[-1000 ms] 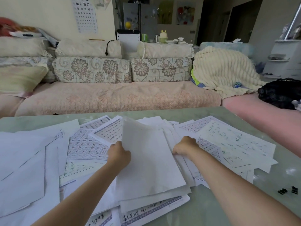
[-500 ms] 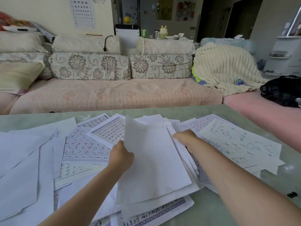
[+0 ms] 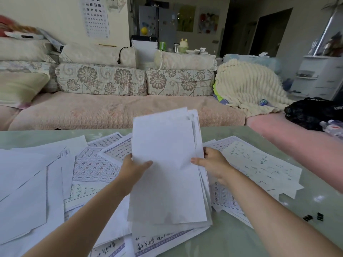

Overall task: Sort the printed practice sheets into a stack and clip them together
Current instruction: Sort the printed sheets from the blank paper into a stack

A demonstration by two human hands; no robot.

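I see the stack (image 3: 167, 173) hiding much of the left grip (image 3: 132, 168) and right grip (image 3: 213, 164), which pinch its sides. Flat before, it's now tilted up over the tabletop (image 3: 232, 238) middle.

Pink sofa (image 3: 120, 110) with floral cushions (image 3: 100, 78) — cream blanket (image 3: 246, 86) heaped at its right end, eye chart (image 3: 95, 15) above.

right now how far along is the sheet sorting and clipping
Early. A small stack of sheets is gathered, gripped by the left hand and right hand. Many loose practice sheets lie scattered on the table. The black clips lie untouched; nothing is clipped.
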